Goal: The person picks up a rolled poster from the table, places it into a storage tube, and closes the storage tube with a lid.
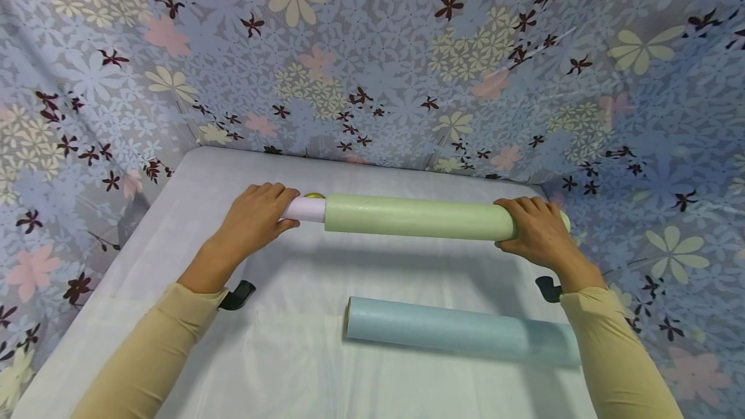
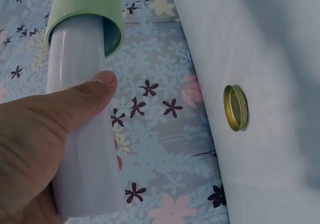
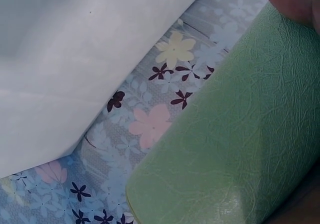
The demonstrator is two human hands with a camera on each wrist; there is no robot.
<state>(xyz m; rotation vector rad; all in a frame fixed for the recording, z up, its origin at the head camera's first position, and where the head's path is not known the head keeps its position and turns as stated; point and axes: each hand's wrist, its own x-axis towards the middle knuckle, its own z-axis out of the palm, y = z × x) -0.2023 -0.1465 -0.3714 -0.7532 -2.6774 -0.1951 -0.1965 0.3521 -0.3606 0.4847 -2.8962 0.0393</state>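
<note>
A light green tube (image 1: 416,216) with a wrinkled, leathery surface is held level above the white table. A smooth, whitish roll (image 1: 308,209) sticks out of its left opening. My left hand (image 1: 253,220) grips this roll, the thumb lying across it in the left wrist view, where a gap shows between the roll and the tube's rim. My right hand (image 1: 538,231) wraps over the green tube near its right end. A small gold round lid (image 2: 236,108) lies on the table below the roll. How far the roll reaches inside is hidden.
A pale blue tube (image 1: 448,328) lies on the white table (image 1: 291,354) in front of the hands, its right end by the right sleeve. Flowered cloth (image 1: 372,70) hangs behind and at both sides of the table. Black wrist mounts (image 1: 237,295) show beside both wrists.
</note>
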